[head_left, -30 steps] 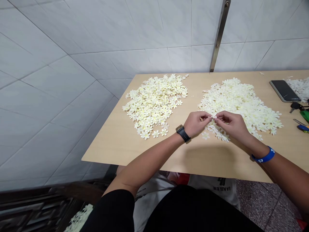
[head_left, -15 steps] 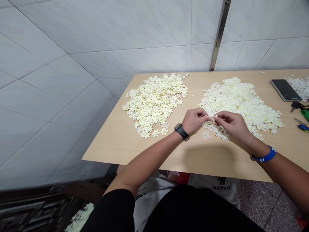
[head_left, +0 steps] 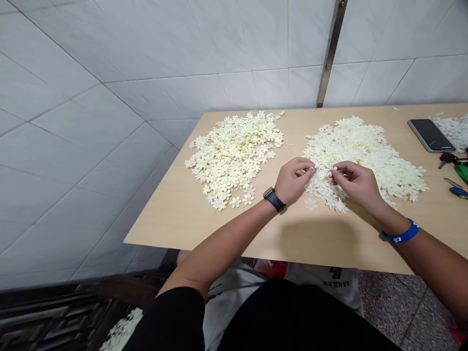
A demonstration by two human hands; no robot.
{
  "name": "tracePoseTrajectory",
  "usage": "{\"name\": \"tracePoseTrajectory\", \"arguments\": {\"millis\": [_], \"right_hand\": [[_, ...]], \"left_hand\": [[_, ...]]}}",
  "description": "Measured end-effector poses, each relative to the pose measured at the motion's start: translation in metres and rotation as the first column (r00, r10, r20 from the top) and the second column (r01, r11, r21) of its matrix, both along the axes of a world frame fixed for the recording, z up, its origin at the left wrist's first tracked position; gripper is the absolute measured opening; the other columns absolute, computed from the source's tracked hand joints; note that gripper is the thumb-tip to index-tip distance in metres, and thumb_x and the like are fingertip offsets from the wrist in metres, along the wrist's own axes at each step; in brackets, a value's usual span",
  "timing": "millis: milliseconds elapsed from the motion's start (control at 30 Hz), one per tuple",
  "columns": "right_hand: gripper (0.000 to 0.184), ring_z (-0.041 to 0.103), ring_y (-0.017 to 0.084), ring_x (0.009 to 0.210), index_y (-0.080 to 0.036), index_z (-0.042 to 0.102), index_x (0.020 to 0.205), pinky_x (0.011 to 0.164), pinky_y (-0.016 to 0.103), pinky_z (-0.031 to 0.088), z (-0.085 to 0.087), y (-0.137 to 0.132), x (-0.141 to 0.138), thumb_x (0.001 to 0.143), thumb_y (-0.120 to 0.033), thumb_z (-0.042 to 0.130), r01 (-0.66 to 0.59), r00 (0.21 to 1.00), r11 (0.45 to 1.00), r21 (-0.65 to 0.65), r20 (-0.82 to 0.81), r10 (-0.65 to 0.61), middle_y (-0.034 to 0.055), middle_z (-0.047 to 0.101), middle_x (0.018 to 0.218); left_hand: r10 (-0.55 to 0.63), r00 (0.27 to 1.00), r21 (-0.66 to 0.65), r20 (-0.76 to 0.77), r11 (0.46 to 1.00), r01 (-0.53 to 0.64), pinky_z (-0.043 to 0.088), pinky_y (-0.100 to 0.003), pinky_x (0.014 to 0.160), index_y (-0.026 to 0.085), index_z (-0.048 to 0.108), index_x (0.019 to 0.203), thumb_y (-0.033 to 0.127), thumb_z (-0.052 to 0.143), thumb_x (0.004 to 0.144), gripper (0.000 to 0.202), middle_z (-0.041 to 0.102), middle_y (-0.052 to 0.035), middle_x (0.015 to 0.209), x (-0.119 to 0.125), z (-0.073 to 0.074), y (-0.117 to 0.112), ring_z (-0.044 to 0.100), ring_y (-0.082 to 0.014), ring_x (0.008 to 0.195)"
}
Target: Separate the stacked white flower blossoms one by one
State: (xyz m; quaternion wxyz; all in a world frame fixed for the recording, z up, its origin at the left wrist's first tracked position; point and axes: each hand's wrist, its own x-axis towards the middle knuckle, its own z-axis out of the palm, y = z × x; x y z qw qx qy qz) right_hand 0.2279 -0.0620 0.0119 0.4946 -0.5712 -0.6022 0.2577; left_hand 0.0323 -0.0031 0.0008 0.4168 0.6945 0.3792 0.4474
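Note:
My left hand (head_left: 293,180), with a black watch at the wrist, pinches a small white artificial flower (head_left: 314,168) between thumb and fingertips; most of it is covered. A short gap to the right, my right hand (head_left: 359,183) has thumb and forefinger closed on another small white flower piece (head_left: 334,168). Both hands are over the near edge of a spread pile of pale flowers (head_left: 358,146). One loose flower (head_left: 310,204) lies on the table just below the left fingertips.
A second heap of cream flowers (head_left: 234,151) covers the left part of the wooden table (head_left: 175,214). On the right lie a phone (head_left: 431,135), white scraps (head_left: 455,130), a key (head_left: 446,158) and a blue-handled tool (head_left: 458,191). Tiled wall (head_left: 183,95) borders the back.
My hands were together at one flower; now they are apart, each with a small white piece. Both have shifted slightly up the table.

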Motion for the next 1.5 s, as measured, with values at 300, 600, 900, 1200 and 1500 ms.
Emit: {"name": "tracePoseTrajectory", "arguments": {"millis": [300,600,900,1200,1500], "right_hand": [[0.013,0.069,0.02,0.07,-0.021,0.071,0.088,0.067,0.035,0.056,-0.001,0.001,0.002,0.086,-0.033,0.068,0.0,0.999,1.0,0.0,0.049,0.0,0.0056,0.073,0.08],[0.012,0.069,0.02,0.072,-0.02,0.072,0.085,0.069,0.034,0.055,0.0,-0.001,-0.002,0.086,-0.032,0.068,-0.046,0.988,0.999,0.027,0.151,0.041,0.0052,0.075,0.081],[0.009,0.069,0.02,0.07,-0.02,0.071,0.082,0.066,0.033,0.056,0.0,-0.002,-0.006,0.084,-0.028,0.067,-0.098,0.976,0.992,0.074,0.203,0.081,0.0048,0.075,0.077],[0.017,0.069,0.02,0.066,-0.019,0.072,0.082,0.061,0.033,0.054,0.001,-0.002,-0.009,0.083,-0.036,0.072,-0.119,0.983,0.991,0.059,0.144,0.109,0.0058,0.074,0.075],[0.016,0.066,0.018,0.059,-0.02,0.071,0.082,0.056,0.031,0.05,0.002,-0.003,-0.006,0.087,-0.034,0.068,-0.115,0.987,0.993,0.004,0.115,0.114,0.0035,0.07,0.066]], "left_hand": [[-0.06,0.995,-0.143,-0.078,0.989,0.048,0.057,-0.028,0.079,0.016,0.076,0.105,0.022,0.061,0.089,0.023,0.078,-0.0083,0.097,0.0,-0.006,0.003,0.074,-0.0174,0.087],[-0.169,0.98,-0.042,-0.102,0.985,0.165,0.055,-0.03,0.092,0.016,0.074,0.111,0.032,0.062,0.092,0.028,0.077,-0.0095,0.114,0.002,0.004,-0.008,0.071,-0.0194,0.106],[-0.102,0.988,-0.035,-0.112,0.995,0.098,0.051,-0.026,0.074,0.016,0.078,0.085,0.027,0.063,0.089,0.019,0.079,-0.0047,0.086,0.004,-0.002,-0.011,0.07,-0.0145,0.078],[-0.112,0.989,-0.06,-0.098,0.992,0.106,0.049,-0.026,0.068,0.016,0.076,0.079,0.036,0.07,0.087,0.022,0.077,-0.0044,0.079,0.001,0.001,-0.01,0.066,-0.0135,0.071],[-0.094,0.994,-0.111,-0.06,0.99,0.087,0.042,-0.024,0.061,0.015,0.07,0.069,0.044,0.077,0.079,0.031,0.07,-0.0022,0.069,-0.001,0.004,-0.005,0.057,-0.0108,0.064]]}}
